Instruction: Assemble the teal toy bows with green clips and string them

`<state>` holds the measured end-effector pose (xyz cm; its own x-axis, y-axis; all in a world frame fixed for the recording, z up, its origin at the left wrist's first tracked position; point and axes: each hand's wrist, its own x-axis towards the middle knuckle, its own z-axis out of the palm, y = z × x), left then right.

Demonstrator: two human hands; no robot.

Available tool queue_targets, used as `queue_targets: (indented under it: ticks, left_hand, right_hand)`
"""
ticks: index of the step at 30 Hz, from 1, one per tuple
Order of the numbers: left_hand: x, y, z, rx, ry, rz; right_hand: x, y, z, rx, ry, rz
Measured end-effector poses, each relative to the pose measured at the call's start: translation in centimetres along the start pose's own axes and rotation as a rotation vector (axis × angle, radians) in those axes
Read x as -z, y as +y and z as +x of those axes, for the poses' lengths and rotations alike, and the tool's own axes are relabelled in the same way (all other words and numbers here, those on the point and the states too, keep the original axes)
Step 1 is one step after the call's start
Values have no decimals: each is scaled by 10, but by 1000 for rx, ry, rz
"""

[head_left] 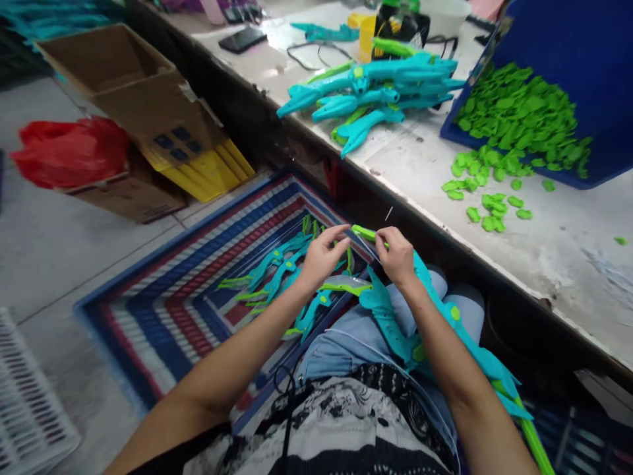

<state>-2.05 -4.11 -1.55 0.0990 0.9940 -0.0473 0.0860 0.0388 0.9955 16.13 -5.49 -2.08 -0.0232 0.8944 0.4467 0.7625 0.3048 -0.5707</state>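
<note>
A long teal and green toy bow (448, 323) lies across my lap, its far tip (366, 233) raised in front of me. My right hand (395, 256) pinches that green tip. My left hand (322, 254) is closed in a pinch just left of the tip, on what looks like a thin clear string running down toward my lap. Below my hands, several finished teal and green bows (277, 274) lie in a striped woven bag (163, 310) on the floor.
A worktable (544, 244) runs along my right, holding a pile of teal bows (376, 99), loose green plastic pieces (487, 198) and a blue bin (583, 86) full of them. Cardboard boxes (128, 86), a red bag (69, 152) and a white crate (24, 402) stand on the floor at left.
</note>
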Motion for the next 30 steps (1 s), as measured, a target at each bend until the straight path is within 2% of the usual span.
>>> queue_targets:
  ticks: [2, 3, 6, 9, 11, 13, 16, 18, 20, 23, 25, 27, 30]
  left_hand:
    - [24, -19, -37, 92, 101, 138]
    - [35, -31, -58, 149, 84, 217]
    - [52, -64, -120, 262, -151, 358]
    - [46, -87, -156, 235, -320, 440]
    - [39, -93, -161, 167, -379, 497]
    - [36, -93, -156, 81, -458, 514]
    - [41, -82, -144, -28, -599, 455]
    - [44, -67, -138, -23, -643, 328]
    - [41, -48, -135, 92, -590, 28]
    - [25, -21, -133, 440, -417, -617]
    - [14, -9, -134, 632, -344, -910]
    - [7, -3, -136, 697, -327, -988]
    - [10, -4, -139, 638, -368, -843]
  right_hand:
    - [0, -9, -11, 37, 11, 31]
    - [-3, -14, -17, 81, -17, 56]
    - [-20, -32, -34, 275, -280, 80]
    - [-45, -42, -47, 316, -559, -102]
    - [-56, -44, -52, 260, -676, -256]
    - [-61, -43, -55, 208, -747, -334]
    - [-57, -39, -56, 133, -799, -303]
    - [-53, -36, -56, 69, -815, -225]
    - [-50, -32, -56, -3, -807, -113]
    - [-48, -27, -57, -98, -795, 85]
    - [-47, -25, -58, -150, -814, 218]
    - [-47, -23, -60, -214, -827, 351]
    - [-45, -19, -64, -356, -838, 574]
